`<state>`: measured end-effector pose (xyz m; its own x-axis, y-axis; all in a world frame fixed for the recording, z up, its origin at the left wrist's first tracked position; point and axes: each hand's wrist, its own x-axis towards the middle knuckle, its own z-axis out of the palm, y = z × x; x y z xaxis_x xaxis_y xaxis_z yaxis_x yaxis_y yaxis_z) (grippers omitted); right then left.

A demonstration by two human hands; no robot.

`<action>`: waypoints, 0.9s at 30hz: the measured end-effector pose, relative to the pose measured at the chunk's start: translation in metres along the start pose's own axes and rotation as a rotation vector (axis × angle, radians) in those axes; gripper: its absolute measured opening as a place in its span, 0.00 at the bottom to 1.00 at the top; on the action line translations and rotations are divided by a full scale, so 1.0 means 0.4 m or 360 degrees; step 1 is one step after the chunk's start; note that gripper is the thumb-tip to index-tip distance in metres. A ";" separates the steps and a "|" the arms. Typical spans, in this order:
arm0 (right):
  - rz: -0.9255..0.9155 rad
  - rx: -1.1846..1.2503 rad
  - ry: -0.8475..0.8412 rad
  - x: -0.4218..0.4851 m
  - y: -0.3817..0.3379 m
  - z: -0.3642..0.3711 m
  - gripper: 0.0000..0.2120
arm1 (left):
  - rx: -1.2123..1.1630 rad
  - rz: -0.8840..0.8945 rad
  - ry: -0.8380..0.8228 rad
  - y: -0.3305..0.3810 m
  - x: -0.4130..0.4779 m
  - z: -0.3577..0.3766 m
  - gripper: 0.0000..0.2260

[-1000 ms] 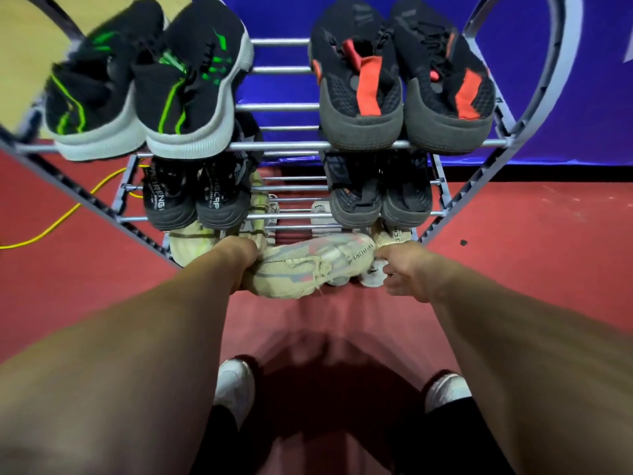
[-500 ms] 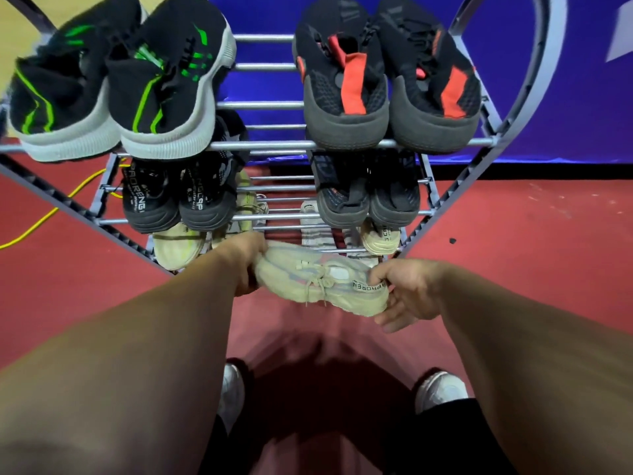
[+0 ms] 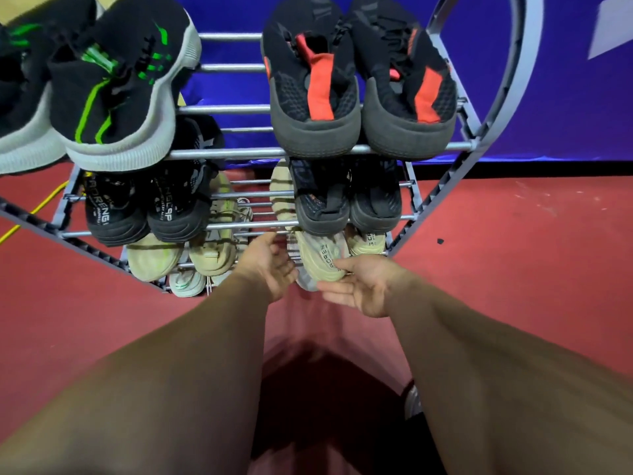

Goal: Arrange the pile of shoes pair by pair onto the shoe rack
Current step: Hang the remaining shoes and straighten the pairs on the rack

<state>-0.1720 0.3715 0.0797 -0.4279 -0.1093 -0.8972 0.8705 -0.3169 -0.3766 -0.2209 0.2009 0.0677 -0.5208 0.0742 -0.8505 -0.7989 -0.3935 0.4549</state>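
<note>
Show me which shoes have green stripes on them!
The black sneakers with whitish soles on the left of the top shelf. The top right pair has red-orange patches instead.

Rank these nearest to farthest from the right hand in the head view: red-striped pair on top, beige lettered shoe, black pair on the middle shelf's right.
1. Bottom shelf: beige lettered shoe, touching the right hand.
2. Middle shelf, right: black pair.
3. Top shelf, right: red-striped pair.
</note>
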 end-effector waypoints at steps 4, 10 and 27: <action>-0.0127 0.0011 0.0044 0.034 0.009 0.029 0.13 | 0.0166 -0.0177 -0.0061 -0.035 0.025 0.020 0.27; -0.0023 -0.0177 0.0347 0.042 0.026 0.006 0.09 | 0.0205 -0.0242 0.0070 -0.076 0.057 0.039 0.13; -0.0235 0.0278 0.0558 0.124 -0.038 -0.092 0.24 | 0.0221 -0.0041 0.0177 -0.121 0.099 0.092 0.09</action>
<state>-0.1976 0.4055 0.0326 -0.4098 0.2670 -0.8722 0.7388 -0.4636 -0.4891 -0.2141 0.2566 0.0216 -0.4693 -0.0225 -0.8827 -0.8493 -0.2621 0.4582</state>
